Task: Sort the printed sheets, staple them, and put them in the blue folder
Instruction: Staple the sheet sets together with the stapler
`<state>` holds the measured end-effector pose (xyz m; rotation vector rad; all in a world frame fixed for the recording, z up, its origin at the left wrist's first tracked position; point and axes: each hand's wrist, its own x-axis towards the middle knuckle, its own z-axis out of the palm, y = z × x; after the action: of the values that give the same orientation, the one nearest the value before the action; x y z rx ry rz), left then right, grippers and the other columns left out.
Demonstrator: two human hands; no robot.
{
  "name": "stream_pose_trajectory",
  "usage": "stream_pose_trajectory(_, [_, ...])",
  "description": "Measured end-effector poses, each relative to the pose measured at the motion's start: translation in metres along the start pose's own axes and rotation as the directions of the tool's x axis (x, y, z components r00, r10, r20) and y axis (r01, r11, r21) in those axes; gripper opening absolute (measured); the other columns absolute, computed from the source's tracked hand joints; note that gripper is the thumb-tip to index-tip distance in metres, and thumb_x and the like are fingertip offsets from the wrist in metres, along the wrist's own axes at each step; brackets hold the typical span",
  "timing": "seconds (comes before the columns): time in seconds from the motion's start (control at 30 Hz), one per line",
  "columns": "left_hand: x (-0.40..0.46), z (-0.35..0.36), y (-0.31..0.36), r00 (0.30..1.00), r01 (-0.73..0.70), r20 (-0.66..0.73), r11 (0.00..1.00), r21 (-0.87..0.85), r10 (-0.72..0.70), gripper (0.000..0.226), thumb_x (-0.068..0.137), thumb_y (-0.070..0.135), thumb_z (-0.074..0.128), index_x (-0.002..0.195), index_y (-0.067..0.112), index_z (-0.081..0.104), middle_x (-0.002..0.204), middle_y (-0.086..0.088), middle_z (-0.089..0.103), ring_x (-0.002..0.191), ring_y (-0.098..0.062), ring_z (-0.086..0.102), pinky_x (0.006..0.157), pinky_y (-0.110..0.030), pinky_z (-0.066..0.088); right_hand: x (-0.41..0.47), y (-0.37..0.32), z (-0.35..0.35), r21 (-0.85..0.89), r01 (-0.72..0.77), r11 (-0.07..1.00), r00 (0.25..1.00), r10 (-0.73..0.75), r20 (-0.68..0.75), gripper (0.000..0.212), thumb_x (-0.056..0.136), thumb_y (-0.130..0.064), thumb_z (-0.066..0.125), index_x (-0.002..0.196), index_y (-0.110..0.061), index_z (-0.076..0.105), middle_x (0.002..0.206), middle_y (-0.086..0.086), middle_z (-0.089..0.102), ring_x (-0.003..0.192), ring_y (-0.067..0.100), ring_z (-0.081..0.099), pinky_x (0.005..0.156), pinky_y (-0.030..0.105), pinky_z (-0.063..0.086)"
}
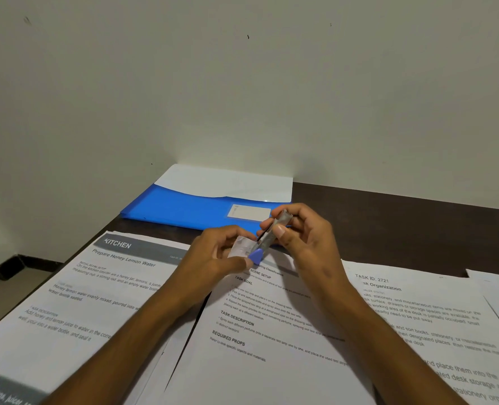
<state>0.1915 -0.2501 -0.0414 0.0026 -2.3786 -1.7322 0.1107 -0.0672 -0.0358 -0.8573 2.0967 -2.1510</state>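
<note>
My right hand and left hand both pinch the small stapler, light, rigid, slippery; blue folder at twelve o'clock.

A glossy blue plastic folder, with a matt white paper label and white sheets of paper tucked in at its far edge, is seen on a dark, matt, wood-like table. Matt white printed sheets are spread along the near side. A stapler of shiny metal with a smooth blue plastic end is held above them.
</note>
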Motion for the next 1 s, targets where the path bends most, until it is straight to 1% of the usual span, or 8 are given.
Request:
stream_pose_trajectory(0.13, [0.003,0.003,0.002,0.999,0.035,-0.006,0.988,0.150,-0.035,0.042,0.076,0.065,0.083,0.096,0.029,0.074,0.087,0.008,0.075,0.084,-0.012,0.075,0.070,-0.025,0.060,-0.001,-0.001,0.000,0.023,0.010,1.000,1.000,-0.010,0.008,0.014,0.104,0.000,0.059,0.118,-0.002,0.063,0.106,0.013,0.077,0.101,0.030,0.077,0.094,0.051,0.062])
stream_pose_trajectory(0.33, [-0.001,0.007,0.004,0.999,0.019,-0.043,0.991,0.136,-0.013,0.022,0.078,0.046,0.082,0.080,0.025,0.078,0.072,0.004,0.075,0.066,-0.010,0.071,0.060,-0.017,0.053,-0.003,-0.002,0.000,0.021,0.015,1.000,0.999,-0.016,0.036,0.015,0.104,0.000,0.059,0.118,-0.001,0.062,0.107,0.014,0.077,0.104,0.030,0.077,0.093,0.051,0.062])
stream_pose_trajectory(0.47, [-0.001,0.008,-0.001,0.998,-0.015,-0.065,0.980,0.198,0.028,0.025,0.082,0.041,0.085,0.077,0.018,0.078,0.069,-0.002,0.073,0.063,-0.018,0.067,0.059,-0.028,0.051,-0.003,0.002,0.004,-0.014,0.019,1.000,1.000,-0.018,0.018,0.013,0.102,0.000,0.062,0.115,-0.004,0.065,0.105,0.012,0.077,0.103,0.026,0.077,0.091,0.049,0.063])
stream_pose_trajectory(0.6, [-0.001,0.007,-0.003,0.997,0.001,-0.076,0.975,0.222,0.016,0.022,0.084,0.037,0.085,0.073,0.021,0.075,0.064,0.000,0.069,0.058,-0.010,0.060,0.057,-0.027,0.047,-0.004,0.003,0.004,-0.024,0.004,1.000,1.000,-0.003,0.016,0.013,0.102,-0.003,0.063,0.115,-0.005,0.065,0.105,0.010,0.078,0.103,0.025,0.077,0.092,0.047,0.064])
stream_pose_trajectory(0.67, [0.002,0.008,0.000,0.996,0.050,-0.083,0.971,0.233,-0.031,0.023,0.081,0.045,0.085,0.079,0.023,0.077,0.070,-0.002,0.073,0.062,-0.011,0.063,0.062,-0.031,0.050,-0.006,0.005,0.004,0.011,-0.015,1.000,1.000,0.015,-0.002,0.016,0.103,-0.008,0.064,0.119,-0.009,0.065,0.108,0.010,0.078,0.105,0.026,0.077,0.093,0.048,0.063])
stream_pose_trajectory(0.77, [0.003,0.008,0.006,0.994,0.078,-0.097,0.966,0.248,-0.055,0.033,0.080,0.056,0.081,0.096,0.027,0.077,0.083,0.005,0.076,0.077,-0.008,0.070,0.064,-0.023,0.051,-0.010,0.005,0.006,0.103,-0.072,0.992,0.993,0.080,-0.082,0.020,0.104,-0.009,0.062,0.124,-0.013,0.064,0.110,0.011,0.079,0.102,0.028,0.078,0.091,0.045,0.063])
stream_pose_trajectory(0.9, [-0.004,0.002,0.020,0.995,0.042,-0.100,0.958,0.285,-0.014,0.049,0.093,0.048,0.073,0.135,0.024,0.065,0.124,0.007,0.067,0.114,-0.007,0.062,0.093,-0.020,0.049,-0.012,0.001,0.006,0.201,-0.148,0.968,0.975,0.177,-0.136,0.024,0.104,-0.006,0.061,0.127,-0.013,0.062,0.107,0.010,0.080,0.098,0.027,0.079,0.083,0.033,0.065])
stream_pose_trajectory(1.0, [-0.007,-0.020,0.035,0.976,0.032,-0.214,0.948,0.316,0.039,0.046,0.098,0.039,0.070,0.138,0.018,0.063,0.118,0.008,0.068,0.107,0.002,0.061,0.091,-0.014,0.052,-0.012,0.001,0.007,0.161,-0.195,0.967,0.968,0.216,-0.124,0.027,0.104,-0.008,0.061,0.129,-0.017,0.061,0.106,0.006,0.081,0.098,0.022,0.079,0.083,0.030,0.064])
